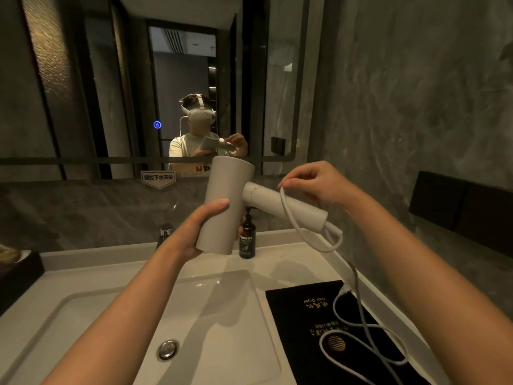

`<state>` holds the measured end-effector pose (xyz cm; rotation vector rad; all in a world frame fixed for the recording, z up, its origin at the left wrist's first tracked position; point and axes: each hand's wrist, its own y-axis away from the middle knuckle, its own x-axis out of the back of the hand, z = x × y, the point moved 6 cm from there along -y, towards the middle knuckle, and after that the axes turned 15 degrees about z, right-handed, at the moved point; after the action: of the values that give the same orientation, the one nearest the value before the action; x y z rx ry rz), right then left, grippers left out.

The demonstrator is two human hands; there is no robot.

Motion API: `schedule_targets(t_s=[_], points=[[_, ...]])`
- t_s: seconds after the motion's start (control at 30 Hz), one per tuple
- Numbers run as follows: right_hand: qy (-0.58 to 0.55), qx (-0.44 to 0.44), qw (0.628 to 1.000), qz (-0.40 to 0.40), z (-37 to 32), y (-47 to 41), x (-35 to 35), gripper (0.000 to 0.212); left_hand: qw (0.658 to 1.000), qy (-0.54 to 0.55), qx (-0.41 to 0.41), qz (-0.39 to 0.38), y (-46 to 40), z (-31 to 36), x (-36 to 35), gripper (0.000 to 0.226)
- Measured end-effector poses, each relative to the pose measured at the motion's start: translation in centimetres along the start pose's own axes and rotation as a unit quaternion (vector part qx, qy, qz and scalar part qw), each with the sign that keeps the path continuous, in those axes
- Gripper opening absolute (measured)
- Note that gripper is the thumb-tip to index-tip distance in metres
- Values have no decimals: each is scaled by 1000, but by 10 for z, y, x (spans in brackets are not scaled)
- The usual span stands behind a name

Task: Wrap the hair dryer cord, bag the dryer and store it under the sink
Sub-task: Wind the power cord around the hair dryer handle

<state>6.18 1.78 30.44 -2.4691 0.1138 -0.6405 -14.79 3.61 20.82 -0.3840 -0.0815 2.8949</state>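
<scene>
A beige hair dryer is held up above the sink, barrel upright, handle pointing right. My left hand grips the lower part of the barrel. My right hand pinches the white cord just above the handle, where one loop crosses it. From the handle's end the cord drops in loose curls onto a flat black storage bag with gold lettering, lying on the counter to the right of the basin.
A white basin with a metal drain fills the lower left; a chrome tap stands behind it. A dark soap bottle stands behind the dryer. Mirror ahead, marble wall at right, dark box at left.
</scene>
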Motion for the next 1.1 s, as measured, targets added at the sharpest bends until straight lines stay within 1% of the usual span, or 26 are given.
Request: schedule_targets(t_s=[0.07,0.13,0.17,0.2,0.23,0.27,0.3,0.33,0.37,0.4,0.43,0.47,0.5,0.57,0.67,0.73,0.8,0.83,0.9,0.97,1.1], points=[[-20,-19,1000,-4,5,-5,-5,12,998,48,26,-25,-6,-3,-2,92],[-69,-66,995,14,18,-4,-10,15,995,88,37,-35,-11,-6,-8,89],[-141,-107,984,33,28,-1,-14,12,993,109,39,-36,-12,-8,-13,87],[-222,-140,963,55,39,2,-19,8,990,130,43,-33,-13,-11,-17,86],[-285,-156,943,78,50,6,-24,13,987,153,48,-28,-16,-14,-21,85],[-295,-166,936,97,64,7,-29,15,983,175,55,-25,-17,-18,-26,83],[-266,-182,941,103,72,10,-36,9,979,195,59,-22,-18,-21,-31,81],[-231,-195,948,101,79,10,-41,13,976,207,60,-13,-19,-24,-35,76],[-201,-210,952,98,82,13,-45,19,976,211,56,4,-21,-27,-39,67],[-177,-212,957,89,82,15,-48,20,976,211,52,31,-23,-30,-41,57],[-159,-196,965,72,79,19,-50,19,974,213,47,59,-25,-32,-42,50],[-138,-175,974,45,78,22,-51,17,971,217,41,89,-27,-34,-43,47],[-117,-163,979,18,76,26,-52,20,967,222,32,118,-30,-35,-42,49],[-63,-153,986,-11,77,32,-48,26,962,211,7,175,-34,-35,-36,59],[1,-132,989,-69,72,39,-37,24,954,134,-49,263,-37,-32,-22,57],[7,-118,984,-130,68,45,-30,22,943,80,-77,312,-37,-30,-14,59],[2,-109,981,-160,63,46,-18,18,934,43,-85,343,-37,-27,-4,61],[3,-101,982,-160,60,45,-10,16,932,25,-86,350,-37,-26,1,65],[29,-68,989,-131,55,36,7,13,931,-24,-90,353,-37,-24,9,71],[54,-11,996,-72,48,22,21,15,933,-70,-98,338,-35,-21,16,70],[-5,63,996,56,33,-7,37,14,954,-107,-97,263,-26,-16,21,73]])
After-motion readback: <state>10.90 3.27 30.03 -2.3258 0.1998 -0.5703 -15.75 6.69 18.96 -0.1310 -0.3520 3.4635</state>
